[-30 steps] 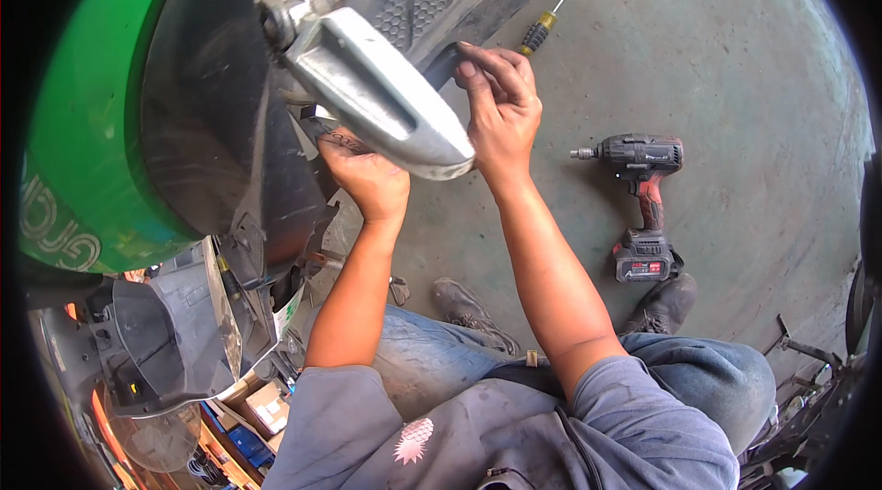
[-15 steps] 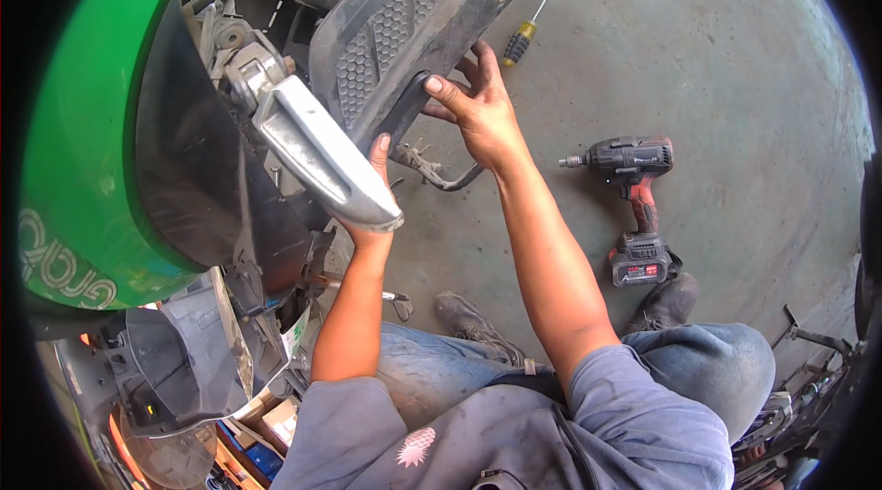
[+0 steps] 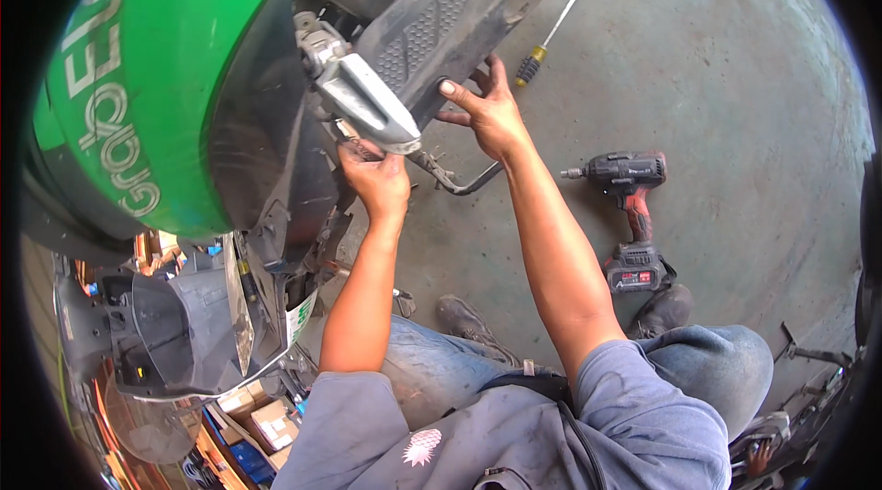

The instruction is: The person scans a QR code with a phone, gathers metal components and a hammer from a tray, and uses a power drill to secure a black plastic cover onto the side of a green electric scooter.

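Observation:
A black scooter footboard (image 3: 514,8) with a honeycomb-textured patch slants across the top middle. My right hand (image 3: 494,118) grips its near edge, thumb on top and fingers reaching around the outer side. Beside it, a silver folding footpeg (image 3: 367,104) juts out from the scooter. Under the footpeg's tip, my left hand (image 3: 378,185) is closed, its fingers partly hidden by the footpeg and the bodywork; what they hold cannot be made out. A bent dark metal bar (image 3: 469,185), probably a stand, shows between my forearms.
The scooter's green body panel (image 3: 184,104) fills the upper left. On the grey floor to the right lie a cordless impact wrench (image 3: 629,196) and a screwdriver (image 3: 533,63) with a yellow and black handle. Boxes (image 3: 271,426) and grey plastic parts (image 3: 188,325) crowd the lower left.
My left hand has left the footboard's near end and moved in below the footpeg. The right hand keeps hold of the edge. The scooter appears farther right in the picture.

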Tool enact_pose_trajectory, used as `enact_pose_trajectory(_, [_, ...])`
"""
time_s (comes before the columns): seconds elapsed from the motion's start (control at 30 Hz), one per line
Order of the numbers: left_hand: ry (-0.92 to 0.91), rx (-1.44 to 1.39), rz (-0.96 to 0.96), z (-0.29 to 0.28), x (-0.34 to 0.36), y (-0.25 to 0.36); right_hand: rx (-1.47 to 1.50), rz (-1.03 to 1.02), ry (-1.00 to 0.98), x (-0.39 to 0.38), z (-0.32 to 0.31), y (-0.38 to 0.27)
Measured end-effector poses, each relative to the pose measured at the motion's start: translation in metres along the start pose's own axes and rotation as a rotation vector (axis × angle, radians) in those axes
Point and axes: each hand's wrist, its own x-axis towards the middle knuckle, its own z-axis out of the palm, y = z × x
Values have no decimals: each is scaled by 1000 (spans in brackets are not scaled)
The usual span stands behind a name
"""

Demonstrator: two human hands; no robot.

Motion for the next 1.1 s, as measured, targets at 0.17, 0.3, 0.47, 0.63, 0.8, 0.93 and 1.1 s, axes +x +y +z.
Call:
enact_pose_trajectory(0.17, [-75,164,-69,-9,-3,-2,-14,3,30,-3,2,0])
enact_pose_trajectory(0.3, [-83,66,-52,-7,-4,2,-65,-8,88,-7,8,-4])
enact_pose_trajectory(0.47, [-79,17,-60,-4,-7,11,-66,-52,98,-4,6,-1])
enact_pose_trajectory(0.63, [-31,342,-72,-1,-27,31,-307,102,23,-14,-6,-25])
enact_pose_trajectory(0.8, [-364,349,-134,3,-70,70,-175,304,-380,-49,-45,-59])
enact_pose_trajectory(0.93, [-656,481,-16,71,-36,110,-36,126,-325,-45,-62,-75])
enact_pose_trajectory(1.1, [-919,-116,-496,105,16,127,82,-42,-88,-14,-62,-104])
